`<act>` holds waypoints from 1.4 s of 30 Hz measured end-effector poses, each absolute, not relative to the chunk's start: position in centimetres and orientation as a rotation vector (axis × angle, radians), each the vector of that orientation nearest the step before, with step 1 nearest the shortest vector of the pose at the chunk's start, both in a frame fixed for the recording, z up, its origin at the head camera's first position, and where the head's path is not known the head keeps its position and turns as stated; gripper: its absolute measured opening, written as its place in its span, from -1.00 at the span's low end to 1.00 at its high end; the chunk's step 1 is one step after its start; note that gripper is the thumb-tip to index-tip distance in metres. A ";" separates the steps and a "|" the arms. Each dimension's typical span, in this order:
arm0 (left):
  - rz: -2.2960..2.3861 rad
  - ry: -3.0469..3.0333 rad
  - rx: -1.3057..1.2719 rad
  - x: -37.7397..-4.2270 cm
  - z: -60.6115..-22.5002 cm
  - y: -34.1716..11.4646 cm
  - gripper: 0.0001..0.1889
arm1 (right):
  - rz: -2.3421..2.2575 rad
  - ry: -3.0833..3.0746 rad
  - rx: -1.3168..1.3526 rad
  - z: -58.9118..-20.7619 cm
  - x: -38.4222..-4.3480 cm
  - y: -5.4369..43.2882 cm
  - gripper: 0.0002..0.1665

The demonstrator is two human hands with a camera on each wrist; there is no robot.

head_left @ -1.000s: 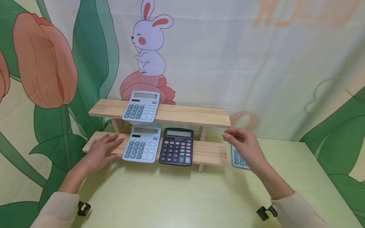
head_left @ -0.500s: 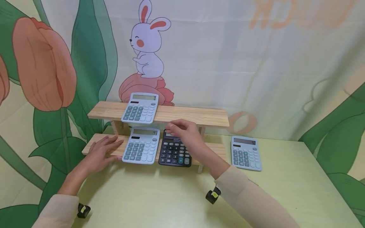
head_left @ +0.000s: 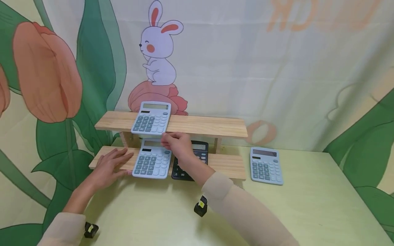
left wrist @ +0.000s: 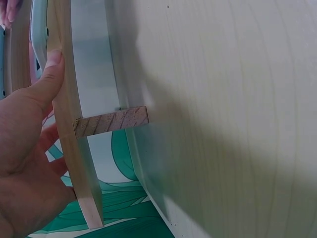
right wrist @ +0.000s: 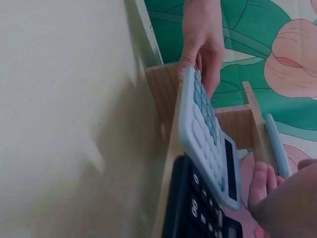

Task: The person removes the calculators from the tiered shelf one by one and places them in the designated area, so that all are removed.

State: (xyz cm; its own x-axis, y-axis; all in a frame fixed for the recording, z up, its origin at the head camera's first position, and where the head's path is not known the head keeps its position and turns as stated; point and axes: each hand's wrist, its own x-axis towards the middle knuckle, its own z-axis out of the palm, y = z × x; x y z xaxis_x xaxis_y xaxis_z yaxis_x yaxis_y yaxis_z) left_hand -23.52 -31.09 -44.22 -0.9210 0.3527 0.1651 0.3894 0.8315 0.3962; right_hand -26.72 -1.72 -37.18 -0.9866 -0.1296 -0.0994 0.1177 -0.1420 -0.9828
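Observation:
My left hand (head_left: 109, 167) rests on the left end of the lower wooden shelf (head_left: 229, 164). Its fingers are spread over the board, and the thumb (left wrist: 53, 58) touches the front edge, close to a light blue calculator (head_left: 150, 164). Loosely bent, the fingers of my right hand (head_left: 180, 147) hover at that calculator's upper right corner, with nothing visible in them. This hand partly hides a black calculator (head_left: 201, 155) on the same shelf. Another light blue calculator (head_left: 151, 118) leans on the upper shelf (head_left: 209, 125), just above the right fingertips.
A third light blue calculator (head_left: 266, 166) lies on the pale table (head_left: 301, 205), right of the shelf stand. Behind everything hangs a printed cloth (head_left: 234, 61) with a rabbit and tulips. A wooden support (left wrist: 114, 121) shows under the lower shelf.
My right hand has moved left from over the table calculator, across the black one, to the lower light blue calculator, uncovering the table calculator. The left hand has stayed on the shelf.

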 end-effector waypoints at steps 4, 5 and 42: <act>-0.681 -2.917 -0.610 -23.6 -44.6 -30.6 -0.23 | -2.300 1.908 0.038 -37.8 -27.0 -2.1 -0.75; -0.687 -2.917 -0.608 -23.5 -44.6 -30.5 -0.24 | -2.311 1.891 0.043 -37.9 -27.0 -2.2 -0.75; -0.659 -2.923 -0.574 -23.5 -44.3 -31.0 -0.22 | -2.298 1.895 -0.077 -39.0 -23.8 0.8 -0.74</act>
State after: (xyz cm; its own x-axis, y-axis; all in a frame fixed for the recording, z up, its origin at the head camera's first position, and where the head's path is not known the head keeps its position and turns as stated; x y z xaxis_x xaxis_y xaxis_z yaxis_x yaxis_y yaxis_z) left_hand -23.45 -31.00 -44.29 -0.9252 0.3404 0.1677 0.3794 0.8362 0.3960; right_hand -23.78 0.80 -39.03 -0.9855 -0.1574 -0.0632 0.0921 -0.1832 -0.9788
